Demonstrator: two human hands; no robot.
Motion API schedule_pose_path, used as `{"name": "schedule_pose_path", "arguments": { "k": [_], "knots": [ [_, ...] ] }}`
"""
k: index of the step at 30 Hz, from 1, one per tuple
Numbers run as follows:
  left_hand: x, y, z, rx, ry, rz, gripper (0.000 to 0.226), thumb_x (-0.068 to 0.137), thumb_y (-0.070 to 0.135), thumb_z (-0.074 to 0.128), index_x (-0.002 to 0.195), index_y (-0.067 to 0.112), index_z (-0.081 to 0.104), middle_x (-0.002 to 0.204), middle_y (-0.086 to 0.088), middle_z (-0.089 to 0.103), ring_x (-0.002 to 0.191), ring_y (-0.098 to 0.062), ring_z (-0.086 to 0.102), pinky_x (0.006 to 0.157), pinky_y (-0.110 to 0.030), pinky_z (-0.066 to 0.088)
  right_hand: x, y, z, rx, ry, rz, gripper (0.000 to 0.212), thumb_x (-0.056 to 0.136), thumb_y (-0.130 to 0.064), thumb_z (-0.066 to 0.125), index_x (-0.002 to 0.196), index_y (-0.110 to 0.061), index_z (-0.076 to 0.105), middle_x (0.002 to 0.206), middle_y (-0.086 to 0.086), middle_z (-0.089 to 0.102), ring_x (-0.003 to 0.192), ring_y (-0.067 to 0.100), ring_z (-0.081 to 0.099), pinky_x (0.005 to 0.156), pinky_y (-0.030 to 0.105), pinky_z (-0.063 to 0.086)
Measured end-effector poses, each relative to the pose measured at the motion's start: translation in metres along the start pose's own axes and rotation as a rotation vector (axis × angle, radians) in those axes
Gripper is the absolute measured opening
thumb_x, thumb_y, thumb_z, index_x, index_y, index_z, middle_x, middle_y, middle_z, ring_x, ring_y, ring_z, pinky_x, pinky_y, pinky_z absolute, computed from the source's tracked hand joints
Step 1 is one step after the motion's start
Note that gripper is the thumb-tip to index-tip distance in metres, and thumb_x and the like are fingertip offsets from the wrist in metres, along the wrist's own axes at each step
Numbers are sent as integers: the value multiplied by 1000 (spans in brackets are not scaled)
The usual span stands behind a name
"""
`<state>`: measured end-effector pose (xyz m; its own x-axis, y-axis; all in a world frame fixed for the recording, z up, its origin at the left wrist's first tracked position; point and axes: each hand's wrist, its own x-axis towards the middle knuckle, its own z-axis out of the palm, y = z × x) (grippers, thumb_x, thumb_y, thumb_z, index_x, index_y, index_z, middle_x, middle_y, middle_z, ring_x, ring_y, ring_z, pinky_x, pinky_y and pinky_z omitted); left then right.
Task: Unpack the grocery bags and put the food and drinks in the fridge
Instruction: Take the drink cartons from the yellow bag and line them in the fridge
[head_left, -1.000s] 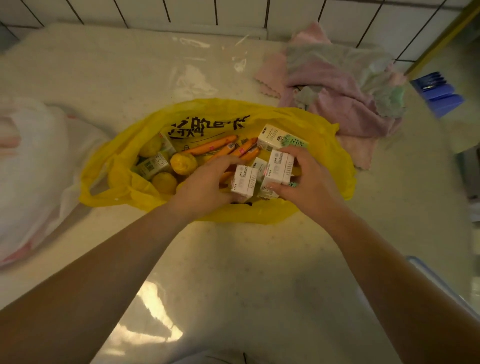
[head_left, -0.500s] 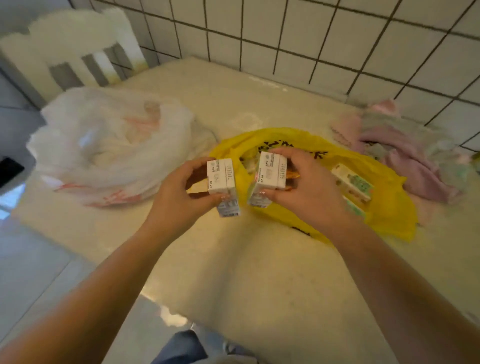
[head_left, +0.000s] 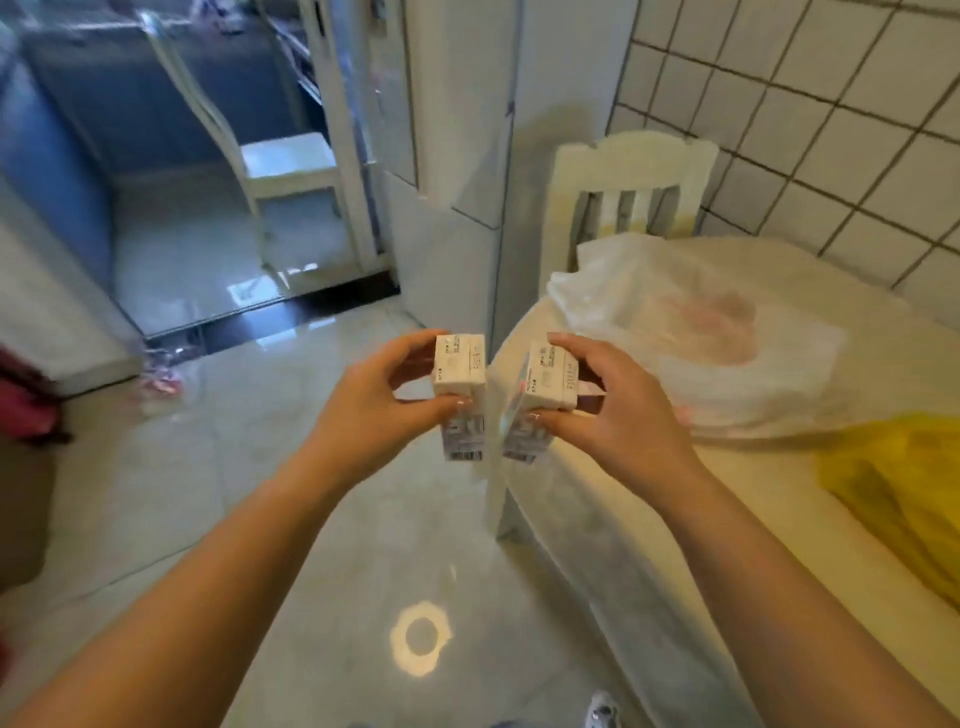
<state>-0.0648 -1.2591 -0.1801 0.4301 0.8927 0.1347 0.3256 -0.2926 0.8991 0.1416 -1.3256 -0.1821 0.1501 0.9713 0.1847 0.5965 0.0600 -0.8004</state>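
My left hand grips a small white drink carton from its left side, thumb below and fingers on top. My right hand grips a second white carton the same way from the right. Both cartons are held side by side, upright, past the table's left end, above the floor. The yellow grocery bag lies on the table at the right edge of the view. A white plastic bag sits behind my right hand on the table. A tall white fridge stands straight ahead with its doors closed.
The table has a pale cover and runs along a tiled wall. A white chair stands at its far end beside the fridge. Glossy floor tiles lie ahead. A doorway opens at the left onto another chair.
Both hands have lifted a carton each out of the yellow bag. The view has swung left from the table toward the fridge and the floor.
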Motion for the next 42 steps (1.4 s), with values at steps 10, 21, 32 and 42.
{"name": "schedule_pose_path", "arguments": {
  "k": [10, 21, 32, 42],
  "knots": [
    [57, -62, -169, 14, 255, -30, 58, 77, 18, 72, 130, 26, 50, 115, 19, 55, 99, 12, 51, 79, -10, 46, 128, -87, 126, 153, -139, -129, 60, 77, -13, 73, 122, -39, 42, 113, -19, 51, 112, 2, 49, 89, 23, 51],
    [267, -127, -284, -17, 254, -10, 53, 78, 17, 72, 120, 38, 48, 103, 30, 55, 93, 19, 52, 74, -7, 49, 380, -106, 204, 255, -90, -182, 61, 80, -6, 69, 127, -35, 42, 114, -19, 53, 113, 2, 47, 84, 7, 44],
    [491, -174, -393, -22, 299, 55, 56, 76, 18, 74, 127, 27, 52, 114, 18, 58, 106, 3, 55, 85, -16, 48, 617, -126, 255, 270, 98, -145, 57, 81, -8, 67, 131, -26, 46, 117, -16, 52, 117, 5, 48, 87, 20, 49],
    [731, -212, -456, -108, 19, 240, 50, 76, 11, 74, 104, 46, 51, 97, 32, 57, 87, 24, 54, 70, -1, 45, 809, -121, 266, 219, 386, -65, 59, 79, -8, 69, 130, -29, 46, 112, -26, 52, 111, -1, 52, 85, 19, 52]
  ]
}}
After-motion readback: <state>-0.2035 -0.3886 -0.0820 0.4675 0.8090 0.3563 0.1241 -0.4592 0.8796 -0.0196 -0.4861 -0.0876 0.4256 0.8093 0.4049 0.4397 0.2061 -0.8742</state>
